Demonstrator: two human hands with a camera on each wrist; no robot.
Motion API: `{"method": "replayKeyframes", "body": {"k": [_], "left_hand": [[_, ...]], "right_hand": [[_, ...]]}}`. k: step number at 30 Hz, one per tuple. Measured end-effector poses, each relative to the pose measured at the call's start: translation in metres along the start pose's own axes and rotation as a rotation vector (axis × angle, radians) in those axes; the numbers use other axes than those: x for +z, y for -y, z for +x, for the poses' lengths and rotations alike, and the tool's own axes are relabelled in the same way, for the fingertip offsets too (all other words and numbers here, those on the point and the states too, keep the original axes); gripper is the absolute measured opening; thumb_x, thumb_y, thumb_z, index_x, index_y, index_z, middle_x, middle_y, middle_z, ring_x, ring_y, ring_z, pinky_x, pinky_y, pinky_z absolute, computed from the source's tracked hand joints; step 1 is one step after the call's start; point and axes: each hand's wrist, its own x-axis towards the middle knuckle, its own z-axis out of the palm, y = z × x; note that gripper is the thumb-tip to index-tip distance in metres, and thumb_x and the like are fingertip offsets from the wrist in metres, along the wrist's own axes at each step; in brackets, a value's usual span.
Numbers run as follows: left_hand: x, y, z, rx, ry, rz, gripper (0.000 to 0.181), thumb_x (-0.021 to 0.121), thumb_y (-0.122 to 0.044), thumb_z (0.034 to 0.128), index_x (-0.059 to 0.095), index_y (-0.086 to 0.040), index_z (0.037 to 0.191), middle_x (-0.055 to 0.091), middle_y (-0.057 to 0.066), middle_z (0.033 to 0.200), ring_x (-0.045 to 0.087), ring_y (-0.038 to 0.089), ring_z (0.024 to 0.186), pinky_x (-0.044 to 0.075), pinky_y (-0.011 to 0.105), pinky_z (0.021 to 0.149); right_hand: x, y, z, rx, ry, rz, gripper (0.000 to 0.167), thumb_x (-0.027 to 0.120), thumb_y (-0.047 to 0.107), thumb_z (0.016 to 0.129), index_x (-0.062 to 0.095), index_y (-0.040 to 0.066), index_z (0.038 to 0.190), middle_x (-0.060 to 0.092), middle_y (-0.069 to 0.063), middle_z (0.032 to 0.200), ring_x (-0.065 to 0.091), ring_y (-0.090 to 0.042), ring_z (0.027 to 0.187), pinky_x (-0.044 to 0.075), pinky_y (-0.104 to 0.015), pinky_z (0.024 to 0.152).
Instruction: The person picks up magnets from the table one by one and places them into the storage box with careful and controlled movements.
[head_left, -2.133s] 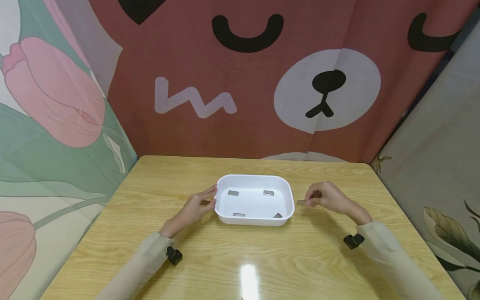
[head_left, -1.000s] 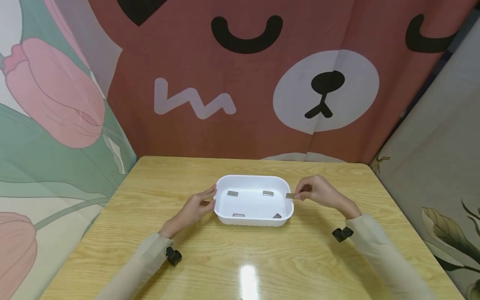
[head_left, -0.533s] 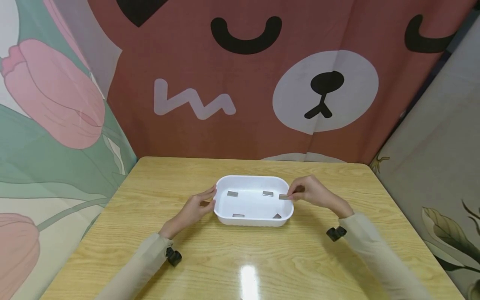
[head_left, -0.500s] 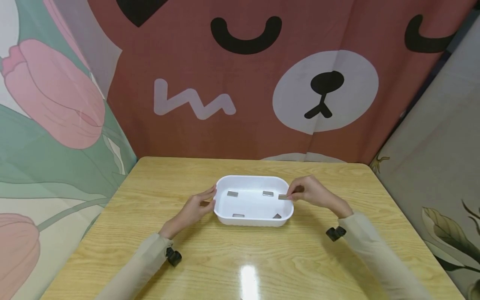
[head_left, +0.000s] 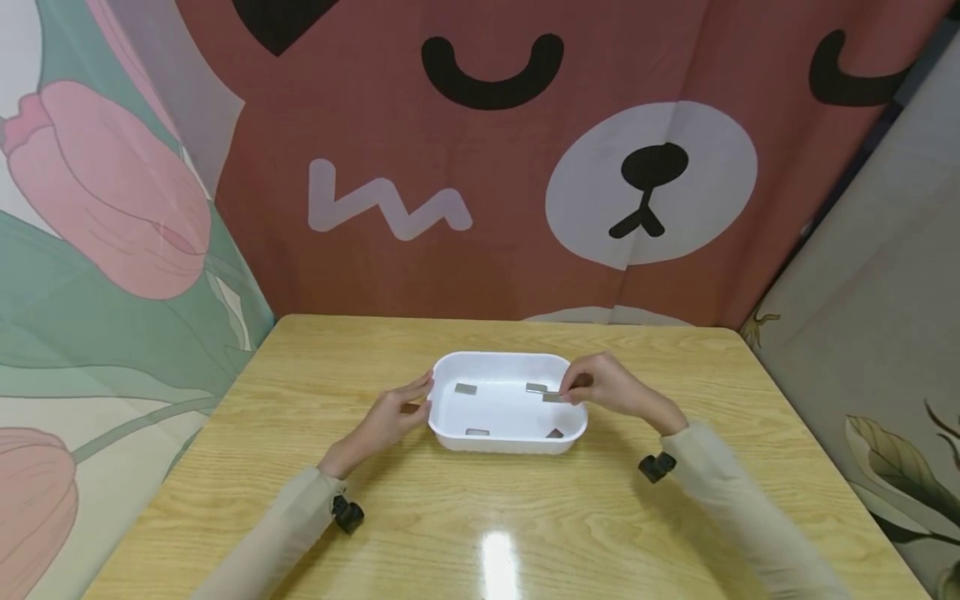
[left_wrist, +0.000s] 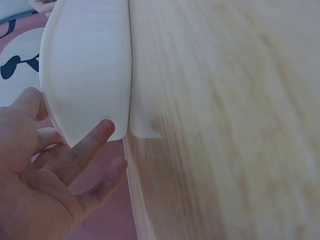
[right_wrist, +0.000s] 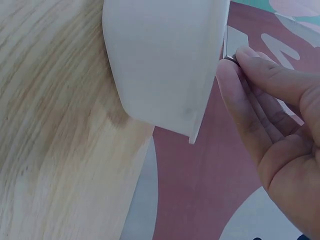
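Observation:
A white rectangular tray with rounded corners stands on the wooden table. Inside it lie several small flat silver-grey pieces; one back-left piece and a pointed-looking front-right piece show. My left hand touches the tray's left end with fairly straight fingers, some on its outer wall in the left wrist view. Between thumb and fingertips, my right hand pinches another flat silver rectangular piece. In the head view that piece hangs over the tray's right part, overlapping the back-right piece.
The wooden table extends around the tray, with a bright light reflection near its front. A reddish-brown bear-print cloth hangs behind it. Flower-print cloths flank both sides. Small black cameras sit at both wrists.
My right hand has moved left with its flat silver piece, from beside the tray to over its inside. My left hand and the pieces in the tray have stayed put.

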Motion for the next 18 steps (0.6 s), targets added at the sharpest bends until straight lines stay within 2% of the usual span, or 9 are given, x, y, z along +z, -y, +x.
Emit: {"method": "replayKeyframes", "body": {"k": [1,2,11,18], "left_hand": [[0.000,0.000,0.000,-0.006,0.002,-0.001,0.043,0.059,0.003,0.0969,0.046,0.014,0.136,0.035,0.025,0.150,0.047,0.038,0.130,0.058,0.025,0.084],[0.001,0.005,0.000,-0.007,0.001,0.000,0.043,0.060,0.001,0.0973,0.046,0.013,0.136,0.035,0.024,0.151,0.047,0.037,0.130,0.058,0.024,0.084],[0.001,0.004,-0.001,0.002,-0.004,0.006,0.043,0.060,0.002,0.0970,0.046,0.014,0.136,0.035,0.024,0.151,0.046,0.038,0.130,0.058,0.025,0.084],[0.001,0.004,0.000,0.006,-0.007,0.009,0.043,0.060,0.002,0.0966,0.046,0.014,0.136,0.036,0.024,0.150,0.048,0.038,0.129,0.058,0.025,0.084]], "right_hand": [[0.001,0.000,0.001,-0.006,0.002,0.000,0.009,0.073,-0.002,0.087,0.075,0.007,0.086,0.071,-0.002,0.084,0.068,-0.013,0.071,0.062,-0.028,0.062],[0.003,0.000,0.001,-0.012,0.005,0.000,0.009,0.073,-0.002,0.087,0.075,0.007,0.086,0.071,-0.001,0.083,0.068,-0.013,0.070,0.062,-0.028,0.062],[0.018,-0.004,0.012,-0.086,0.024,-0.010,0.008,0.076,-0.002,0.085,0.074,0.006,0.082,0.070,0.000,0.079,0.064,-0.013,0.066,0.058,-0.025,0.058],[0.027,-0.002,0.019,-0.112,0.023,-0.036,0.011,0.078,-0.003,0.083,0.074,0.007,0.080,0.071,0.000,0.079,0.063,-0.009,0.066,0.057,-0.024,0.059]]}}
